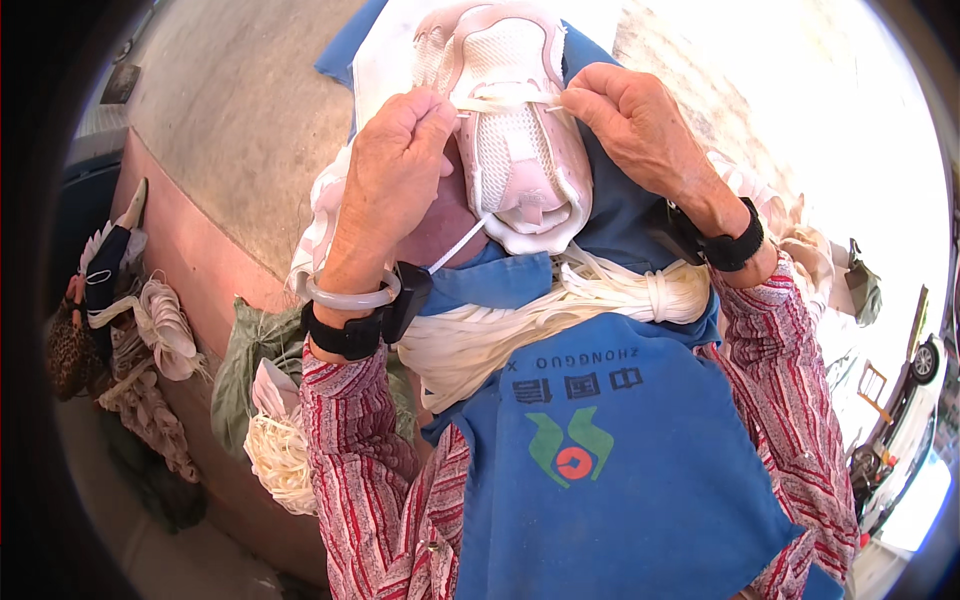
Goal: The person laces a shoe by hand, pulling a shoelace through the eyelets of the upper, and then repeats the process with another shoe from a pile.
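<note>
As the left hand (397, 145) and the right hand (630, 115) pinch one flat cream shoelace (508, 103), one pink-and-white sneaker (530, 190) lies between them, toe pointing away.

Both grips are narrow, thumb against fingers, each holding the shoelace at one side of the sneaker. Two black wrist straps (345, 338) show, one per wrist, with one pale bangle (352, 296) on the left. One tied bundle of cream laces (540, 325) stretches just below the heel edge, above one blue apron (610, 520). The sneaker fills most of the gap between the hands; wider room lies outward: left of the left hand, concrete floor (240, 120) spreads to the straight edge of a pink ledge (190, 225), while on the right blue cloth (625, 215) borders the sneaker and ground beyond is washed out by glare.
</note>
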`<action>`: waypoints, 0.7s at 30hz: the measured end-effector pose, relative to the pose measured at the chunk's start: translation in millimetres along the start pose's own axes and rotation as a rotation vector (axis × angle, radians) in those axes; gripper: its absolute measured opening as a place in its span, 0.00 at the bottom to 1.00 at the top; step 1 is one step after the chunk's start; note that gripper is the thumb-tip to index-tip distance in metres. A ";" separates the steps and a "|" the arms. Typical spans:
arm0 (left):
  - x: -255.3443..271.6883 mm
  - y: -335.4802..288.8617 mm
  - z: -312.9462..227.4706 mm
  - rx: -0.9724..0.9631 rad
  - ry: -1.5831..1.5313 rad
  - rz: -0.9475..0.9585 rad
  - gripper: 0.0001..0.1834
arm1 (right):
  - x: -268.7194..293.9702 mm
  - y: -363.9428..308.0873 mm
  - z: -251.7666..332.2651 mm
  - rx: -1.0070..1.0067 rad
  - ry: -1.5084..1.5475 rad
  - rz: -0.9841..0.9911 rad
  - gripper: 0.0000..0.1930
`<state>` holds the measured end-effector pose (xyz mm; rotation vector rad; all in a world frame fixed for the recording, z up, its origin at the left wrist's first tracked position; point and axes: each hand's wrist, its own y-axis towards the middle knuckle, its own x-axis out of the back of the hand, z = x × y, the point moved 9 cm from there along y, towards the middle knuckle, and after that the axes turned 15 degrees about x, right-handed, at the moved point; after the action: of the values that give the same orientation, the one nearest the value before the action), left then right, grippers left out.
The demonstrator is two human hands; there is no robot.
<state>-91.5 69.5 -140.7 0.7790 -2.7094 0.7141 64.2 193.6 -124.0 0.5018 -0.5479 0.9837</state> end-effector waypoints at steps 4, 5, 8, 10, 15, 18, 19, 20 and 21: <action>-3.8 8.1 14.4 0.159 -0.053 0.163 0.13 | 0.6 0.7 1.2 0.011 0.008 -0.001 0.13; -5.8 7.1 15.8 0.162 -0.052 0.162 0.13 | -1.2 -0.4 3.7 0.025 0.023 0.003 0.13; -1.2 5.7 7.1 -0.018 0.034 0.011 0.12 | 1.0 0.8 16.9 0.087 -0.104 -0.048 0.13; -4.3 -7.1 -22.8 -0.478 0.237 -0.143 0.15 | -3.7 2.7 20.1 0.163 -0.142 -0.068 0.12; -7.3 4.6 1.2 0.089 0.054 0.086 0.11 | -7.7 2.0 7.4 -0.051 0.007 0.026 0.10; -5.5 9.9 5.2 -0.052 0.111 0.037 0.10 | 5.5 -2.3 38.8 0.291 -0.317 -0.122 0.11; -4.8 6.1 -4.1 -0.222 0.129 0.001 0.11 | 9.1 -8.1 52.1 0.367 -0.482 -0.178 0.12; -5.1 8.7 -1.2 -0.223 0.128 0.003 0.11 | 11.3 -14.6 65.7 0.441 -0.648 -0.234 0.15; -7.2 8.0 -4.4 -0.285 0.191 -0.007 0.11 | 11.3 -16.5 70.2 0.440 -0.650 -0.234 0.15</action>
<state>-89.6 80.9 -142.6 0.6166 -2.5554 0.3668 69.4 149.5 -66.1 1.2743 -0.8299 0.7012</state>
